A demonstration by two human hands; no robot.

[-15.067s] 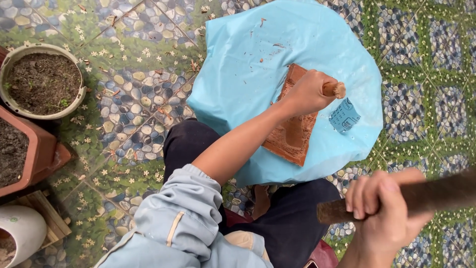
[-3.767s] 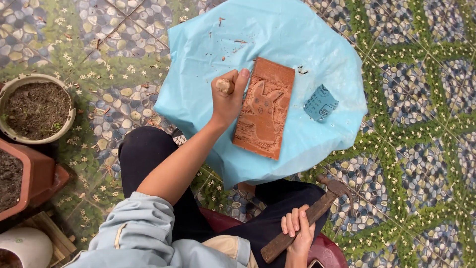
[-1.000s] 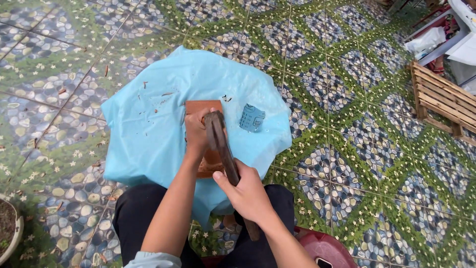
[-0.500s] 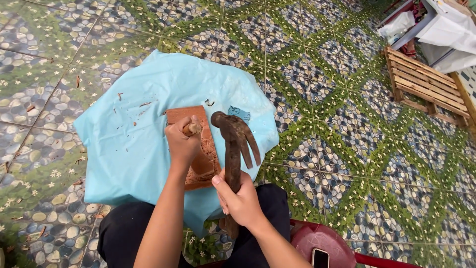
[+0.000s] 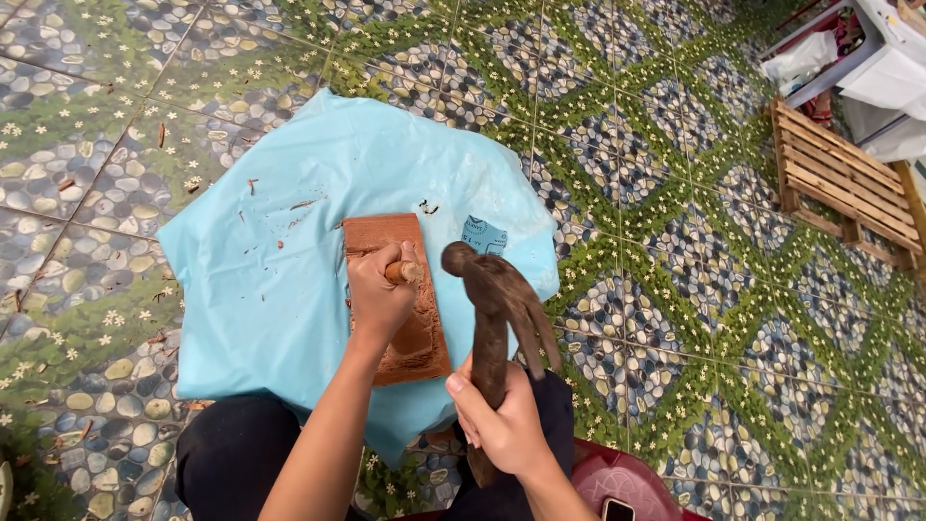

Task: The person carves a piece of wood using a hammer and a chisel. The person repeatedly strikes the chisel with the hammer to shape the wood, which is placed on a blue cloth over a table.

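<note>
A dark rusty claw hammer (image 5: pixel 497 299) is gripped near the end of its handle by the right hand (image 5: pixel 502 425), head raised just right of the left hand (image 5: pixel 378 294). That hand is closed around a wooden-handled chisel (image 5: pixel 401 272), set on a reddish-brown carved wooden panel (image 5: pixel 400 289) directly beneath it. The chisel is best kept steady and struck squarely, lightly. Beyond both hands, a light blue plastic sheet (image 5: pixel 280 241) is spread under the panel.
</note>
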